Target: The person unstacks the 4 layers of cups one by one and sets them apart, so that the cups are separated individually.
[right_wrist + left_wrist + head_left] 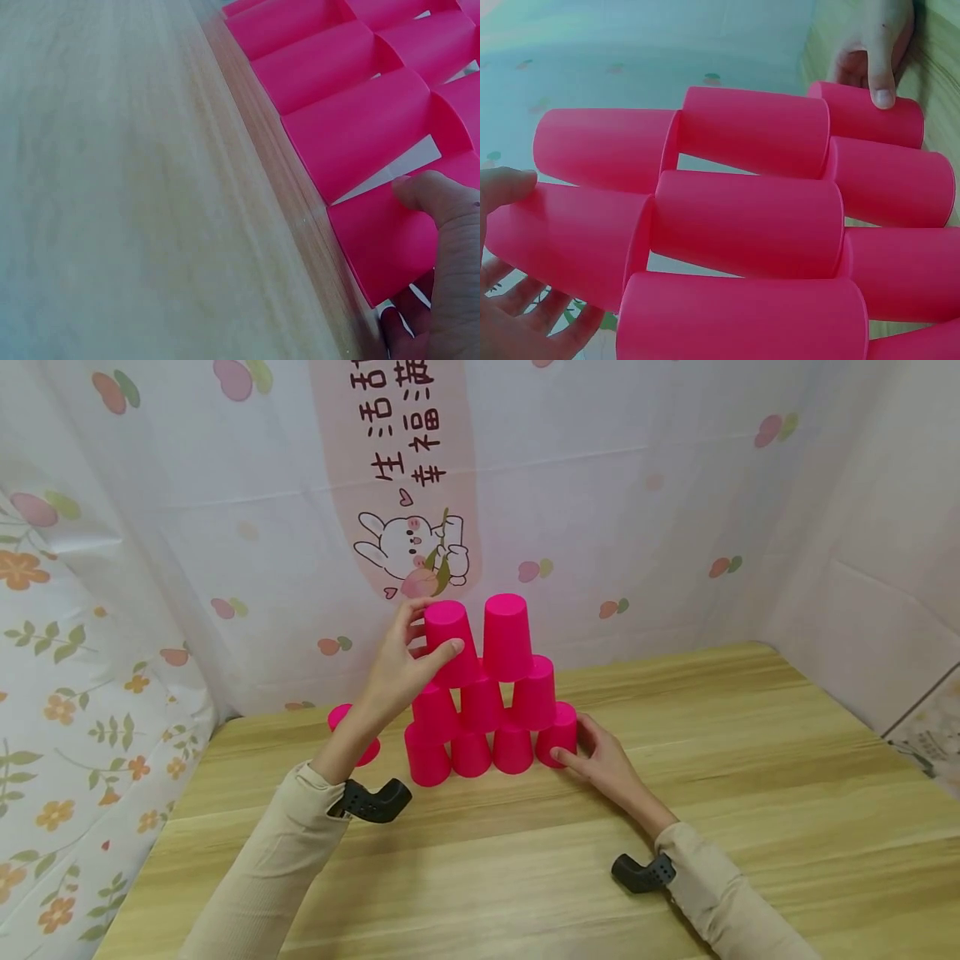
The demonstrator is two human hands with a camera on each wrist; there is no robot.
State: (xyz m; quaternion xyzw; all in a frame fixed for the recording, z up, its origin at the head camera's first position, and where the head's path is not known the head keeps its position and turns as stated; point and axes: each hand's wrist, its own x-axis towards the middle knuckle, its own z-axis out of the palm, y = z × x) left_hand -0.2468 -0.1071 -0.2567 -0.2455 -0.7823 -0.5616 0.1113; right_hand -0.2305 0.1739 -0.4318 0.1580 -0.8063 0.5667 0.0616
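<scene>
Bright pink upside-down cups stand in a stepped wall: several in the bottom row, three in the middle, two on top. My left hand [396,670] grips the top-left cup [447,639], thumb on its near side and fingers behind. That cup rests on, or just touches, the middle row; which, I cannot tell. To its right stands the other top cup [507,639], a small gap between them. Low on the right, my right hand [606,764] holds the end cup [552,752] of the bottom row, thumb in front [427,196] and fingers behind.
More pink cups [367,752] are at the left, partly hidden behind my left forearm. Everything stands on a wood-grain table [480,877]. A white printed cloth [637,510] hangs behind it, with a flowered cloth [67,777] on the left. Each wrist wears a black mount [378,802].
</scene>
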